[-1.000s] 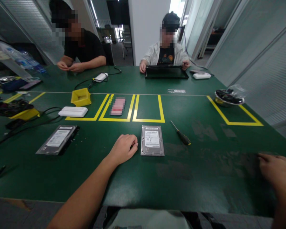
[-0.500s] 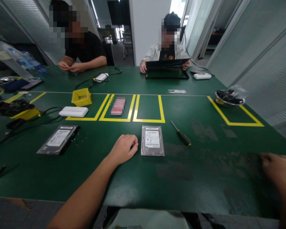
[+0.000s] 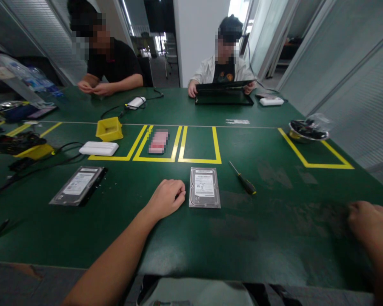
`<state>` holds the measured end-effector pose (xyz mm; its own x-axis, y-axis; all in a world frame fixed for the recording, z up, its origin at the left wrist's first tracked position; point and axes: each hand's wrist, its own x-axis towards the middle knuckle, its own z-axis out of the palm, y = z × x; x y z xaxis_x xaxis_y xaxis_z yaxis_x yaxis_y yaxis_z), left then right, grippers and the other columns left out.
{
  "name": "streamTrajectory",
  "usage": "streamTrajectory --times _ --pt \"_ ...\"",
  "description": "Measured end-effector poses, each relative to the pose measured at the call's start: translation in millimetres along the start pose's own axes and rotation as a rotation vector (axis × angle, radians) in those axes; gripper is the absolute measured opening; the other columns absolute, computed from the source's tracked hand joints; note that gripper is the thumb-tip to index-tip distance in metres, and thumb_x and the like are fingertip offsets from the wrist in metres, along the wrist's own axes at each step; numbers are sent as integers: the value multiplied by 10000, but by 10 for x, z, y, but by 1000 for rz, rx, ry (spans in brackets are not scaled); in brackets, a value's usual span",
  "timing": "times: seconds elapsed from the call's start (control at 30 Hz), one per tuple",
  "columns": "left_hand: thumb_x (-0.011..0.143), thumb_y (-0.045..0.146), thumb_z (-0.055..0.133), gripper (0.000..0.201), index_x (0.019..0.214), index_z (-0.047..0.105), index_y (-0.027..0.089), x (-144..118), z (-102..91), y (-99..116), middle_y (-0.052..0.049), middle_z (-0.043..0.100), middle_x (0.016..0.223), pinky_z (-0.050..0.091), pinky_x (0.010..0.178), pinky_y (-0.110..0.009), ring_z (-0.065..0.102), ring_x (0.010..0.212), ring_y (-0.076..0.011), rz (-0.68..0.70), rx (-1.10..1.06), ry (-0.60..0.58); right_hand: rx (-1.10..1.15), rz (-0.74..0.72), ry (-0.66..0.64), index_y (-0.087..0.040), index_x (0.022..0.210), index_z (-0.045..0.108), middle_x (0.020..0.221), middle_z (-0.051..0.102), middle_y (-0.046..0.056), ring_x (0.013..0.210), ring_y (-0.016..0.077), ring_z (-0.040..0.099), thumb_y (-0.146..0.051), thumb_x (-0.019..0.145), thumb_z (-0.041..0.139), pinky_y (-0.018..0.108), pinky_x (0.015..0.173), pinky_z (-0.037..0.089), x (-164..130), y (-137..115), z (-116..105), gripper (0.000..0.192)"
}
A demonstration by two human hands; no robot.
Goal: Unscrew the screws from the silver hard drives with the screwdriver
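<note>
Silver rectangular metal hard drive with a white label (image 3: pixel 204 188) is lying flat on the dark green surface (image 3: pixel 191 244), just beside the left hand (image 3: pixel 167 197), which is loosely curled, nothing visible in it. A black-handled metal screwdriver (image 3: pixel 246 185) is on the drive's other side. The right hand (image 3: pixel 372 223) is way off right, blurry and curled, can't tell if it's holding anything.

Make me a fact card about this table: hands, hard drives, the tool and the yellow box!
Left hand: loosely curled beside middle hard drive, small gap between
Right hand: far right; contents unclear
Left hard drive: slanted, label up
Screwdriver: right of middle hard drive, handle nearer, tip farther
Yellow bin: beyond white oblong device
</note>
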<state>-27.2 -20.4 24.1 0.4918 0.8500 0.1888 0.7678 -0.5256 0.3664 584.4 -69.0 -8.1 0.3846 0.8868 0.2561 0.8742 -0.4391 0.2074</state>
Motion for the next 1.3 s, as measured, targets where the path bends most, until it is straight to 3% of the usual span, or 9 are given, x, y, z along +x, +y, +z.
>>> streamTrajectory --times 0.03,0.1,0.3,0.4,0.67,0.8,1.0,1.13,1.3 --pt "873 178 499 45 834 518 190 -1 0 2 6 550 742 351 714 -325 511 722 -174 1 1 1 15 71 -151 -194 858 687 926 680 193 625 267 595 -299 841 547 342 505 284 -20 -108 -122 176" --pt "874 179 498 48 830 516 189 -2 3 3 6 549 742 350 712 -325 511 722 -174 4 3 3 62 85 -210 -167 913 656 1031 668 201 774 279 628 -276 874 543 348 533 328 -65 -351 -364 161" --pt "877 186 499 46 833 513 188 -1 28 -11 7 550 740 346 706 -324 512 718 -173 6 11 12 237 -312 9 -169 912 551 925 642 146 872 253 611 -231 942 454 344 733 428 -387 -1214 -943 119" --pt "875 184 500 45 832 513 188 -2 38 -16 6 552 738 345 705 -323 511 716 -174 7 14 15 429 -536 87 -176 952 531 914 616 105 825 226 594 -257 950 453 334 749 439 -634 -1664 -1218 113" --pt "878 200 502 44 838 519 193 1 51 -12 0 557 741 346 709 -321 518 720 -180 3 -2 1 789 -884 -1 -182 953 531 858 574 54 789 191 534 -179 978 400 312 716 409 -1073 -2556 -1920 134" --pt "870 196 512 36 836 523 194 -3 59 -15 2 558 738 346 702 -320 522 720 -179 3 -21 11 919 -940 -116 -177 957 536 882 579 53 810 181 530 -179 987 406 299 729 408 -1059 -2799 -1928 133" --pt "859 172 534 40 823 534 189 -7 73 7 11 551 727 365 695 -314 517 704 -163 -2 -99 85 1069 -904 -244 -173 921 536 876 558 46 788 157 515 -160 968 437 273 712 399 -994 -2993 -1597 111" --pt "874 177 544 65 810 552 183 -21 64 89 0 556 720 383 692 -319 515 702 -160 77 -158 233 1204 -884 -270 -175 882 546 850 553 29 774 140 510 -147 952 471 258 708 390 -1043 -3029 -1486 107" --pt "854 260 653 97 817 601 187 -57 109 271 -39 642 774 429 728 -352 567 755 -182 269 -185 412 1310 -860 -311 -181 873 570 813 552 11 730 125 496 -184 956 493 248 683 375 -1125 -3046 -1505 113"
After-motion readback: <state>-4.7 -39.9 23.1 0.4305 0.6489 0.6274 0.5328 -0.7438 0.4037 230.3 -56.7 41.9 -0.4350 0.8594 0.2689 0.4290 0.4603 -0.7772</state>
